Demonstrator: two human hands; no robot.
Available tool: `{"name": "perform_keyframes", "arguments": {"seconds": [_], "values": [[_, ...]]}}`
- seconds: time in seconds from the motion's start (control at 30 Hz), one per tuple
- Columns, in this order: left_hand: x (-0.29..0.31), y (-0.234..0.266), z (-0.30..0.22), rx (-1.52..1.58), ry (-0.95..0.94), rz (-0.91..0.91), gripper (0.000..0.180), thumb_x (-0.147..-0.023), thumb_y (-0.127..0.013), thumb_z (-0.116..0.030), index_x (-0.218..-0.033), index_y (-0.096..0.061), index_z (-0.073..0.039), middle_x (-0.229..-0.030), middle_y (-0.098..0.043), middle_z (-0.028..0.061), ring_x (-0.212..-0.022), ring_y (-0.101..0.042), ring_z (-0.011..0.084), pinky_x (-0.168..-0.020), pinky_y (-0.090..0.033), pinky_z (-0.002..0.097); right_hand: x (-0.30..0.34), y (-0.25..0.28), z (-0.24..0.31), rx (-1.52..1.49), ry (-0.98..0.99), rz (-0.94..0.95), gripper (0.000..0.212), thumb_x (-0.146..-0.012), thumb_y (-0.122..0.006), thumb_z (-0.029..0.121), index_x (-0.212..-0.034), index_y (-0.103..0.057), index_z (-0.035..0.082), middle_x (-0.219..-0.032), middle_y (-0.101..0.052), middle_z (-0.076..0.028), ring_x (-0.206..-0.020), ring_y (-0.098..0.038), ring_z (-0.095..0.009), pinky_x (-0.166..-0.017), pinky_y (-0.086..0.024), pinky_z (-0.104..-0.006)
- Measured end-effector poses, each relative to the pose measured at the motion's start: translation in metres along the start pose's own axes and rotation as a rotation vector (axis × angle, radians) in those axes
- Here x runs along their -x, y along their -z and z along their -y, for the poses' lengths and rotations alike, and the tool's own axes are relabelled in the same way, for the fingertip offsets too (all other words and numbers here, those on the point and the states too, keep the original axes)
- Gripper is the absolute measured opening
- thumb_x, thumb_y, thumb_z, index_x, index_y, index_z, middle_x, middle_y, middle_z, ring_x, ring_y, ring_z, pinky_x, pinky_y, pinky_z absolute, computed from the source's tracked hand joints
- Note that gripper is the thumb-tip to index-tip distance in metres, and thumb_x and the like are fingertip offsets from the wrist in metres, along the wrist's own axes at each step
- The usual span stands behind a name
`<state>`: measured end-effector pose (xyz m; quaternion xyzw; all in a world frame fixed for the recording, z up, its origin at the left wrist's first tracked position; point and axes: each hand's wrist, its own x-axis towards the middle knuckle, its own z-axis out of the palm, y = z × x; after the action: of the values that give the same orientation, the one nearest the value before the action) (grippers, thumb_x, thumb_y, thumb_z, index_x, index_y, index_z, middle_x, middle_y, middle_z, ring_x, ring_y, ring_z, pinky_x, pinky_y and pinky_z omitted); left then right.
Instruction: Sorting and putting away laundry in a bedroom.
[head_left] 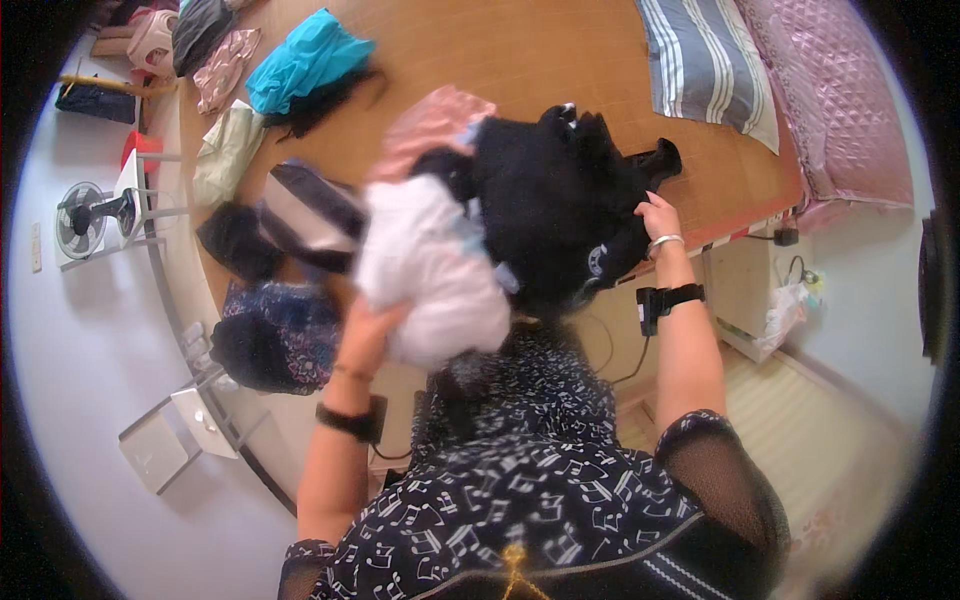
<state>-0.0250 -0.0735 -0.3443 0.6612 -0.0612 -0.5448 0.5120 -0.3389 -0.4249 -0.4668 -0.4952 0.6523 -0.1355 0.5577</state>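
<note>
My left hand [370,338] is closed on a bunched white garment [425,265], blurred by motion, at the near edge of the brown surface. On the right, my right hand [657,218] pinches the side of a black garment [550,205] with a small white mark near its lower edge. This black piece spreads out between my two hands, partly covered by the white one. Behind them lies a pink garment [430,120]. Just left of the white garment is a dark and beige striped cloth [310,210].
Along the left lie a turquoise garment [310,60], a pale green cloth [228,150], a black bundle [240,242] and a dark floral cloth [305,335]. A striped grey cloth [700,65] and pink quilted bedding [840,100] are at far right. A fan [85,218] stands left.
</note>
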Motion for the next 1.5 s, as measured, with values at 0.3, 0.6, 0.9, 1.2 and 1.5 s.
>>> {"name": "perform_keyframes", "arguments": {"seconds": [0.3, 0.6, 0.9, 1.2, 1.5], "values": [[0.003, -0.080, -0.075, 0.585, 0.246, 0.158, 0.059, -0.089, -0.050, -0.040, -0.134, -0.033, -0.006, -0.124, -0.048, 0.0167, -0.108, -0.052, 0.0256, -0.089, -0.045, 0.0351, 0.225, -0.092, 0.148, 0.387, 1.209, 0.369, 0.025, -0.065, -0.052, 0.001, -0.087, -0.063, 0.007, -0.087, -0.057, -0.009, -0.081, -0.058, -0.026, -0.068, -0.049, -0.0325], [0.060, -0.058, -0.128, 0.762, -0.164, 0.197, 0.047, -0.093, -0.040, -0.035, -0.126, -0.045, -0.002, -0.123, -0.051, 0.0131, -0.108, -0.053, 0.0277, -0.094, -0.043, 0.0398, 0.258, -0.093, 0.138, -0.043, 0.908, 0.554, 0.026, -0.077, -0.065, 0.013, -0.100, -0.060, 0.001, -0.096, -0.058, -0.011, -0.085, -0.058, -0.019, -0.076, -0.047, -0.0291], [0.121, -0.033, -0.197, 0.165, -0.301, 0.116, 0.047, -0.094, -0.041, -0.035, -0.126, -0.045, 0.000, -0.124, -0.050, 0.0110, -0.109, -0.052, 0.0221, -0.089, -0.044, 0.0315, 0.276, -0.118, 0.222, -0.584, 0.681, 0.924, 0.059, -0.075, -0.066, 0.012, -0.127, -0.040, 0.001, -0.118, -0.050, -0.014, -0.100, -0.052, -0.019, -0.083, -0.045, -0.0321], [0.152, 0.000, -0.252, -0.387, -0.960, -0.508, 0.042, -0.095, -0.040, -0.027, -0.119, -0.047, 0.006, -0.110, -0.057, 0.0148, -0.100, -0.053, 0.0233, -0.088, -0.040, 0.0309, 0.271, -0.062, 0.297, 0.327, 1.224, -0.029, 0.032, -0.082, -0.059, 0.026, -0.096, -0.062, -0.003, -0.095, -0.060, -0.020, -0.090, -0.059, -0.028, -0.076, -0.045, -0.0363], [0.175, -0.058, -0.294, -0.549, -1.306, -0.226, 0.026, -0.085, -0.052, -0.012, -0.107, -0.057, 0.002, -0.091, -0.062, 0.0113, -0.084, -0.056, 0.0169, -0.075, -0.044, 0.0267, 0.328, -0.128, 0.268, 0.251, 1.346, 0.325, 0.062, -0.064, -0.072, 0.022, -0.116, -0.049, -0.003, -0.097, -0.060, -0.022, -0.088, -0.059, -0.037, -0.081, -0.047, -0.0394]]}}
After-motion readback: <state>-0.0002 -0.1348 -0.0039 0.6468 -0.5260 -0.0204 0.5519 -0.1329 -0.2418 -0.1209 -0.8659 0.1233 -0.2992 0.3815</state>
